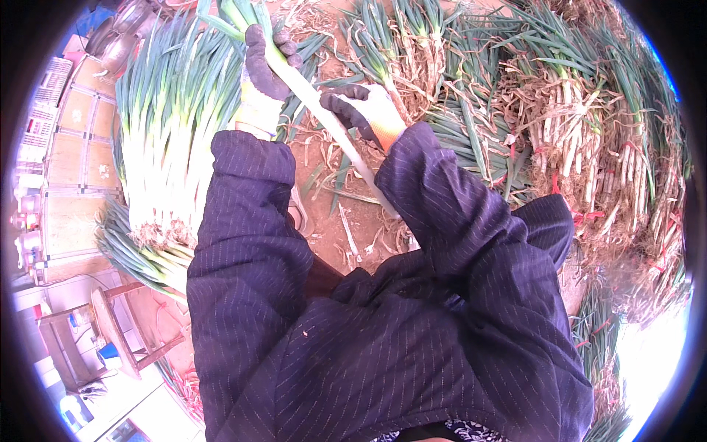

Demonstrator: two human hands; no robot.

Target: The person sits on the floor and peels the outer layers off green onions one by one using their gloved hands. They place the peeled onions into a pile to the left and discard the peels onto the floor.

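Note:
My left hand (268, 63), in a dark-palmed work glove, is closed around the upper part of a long green onion (320, 113). The stalk slants down to the right, green leaves at the top and a white shaft below. Beside the shaft is my right hand (362, 110), gloved the same way. Its curled fingertips touch the stalk's edge; whether they pinch it is not clear. The stalk's lower end reaches the right sleeve. A thick stack of clean green onions (171, 127) with white shafts and roots lies left of my left arm.
Untrimmed green onion bundles (569, 121) with dry husks and red ties pile up on the right. More bundles (420, 50) lie ahead. Leaf scraps litter the brown ground (331, 226). A wooden stool frame (119, 331), tan panels (69, 149) and plastic crates (52, 83) line the left.

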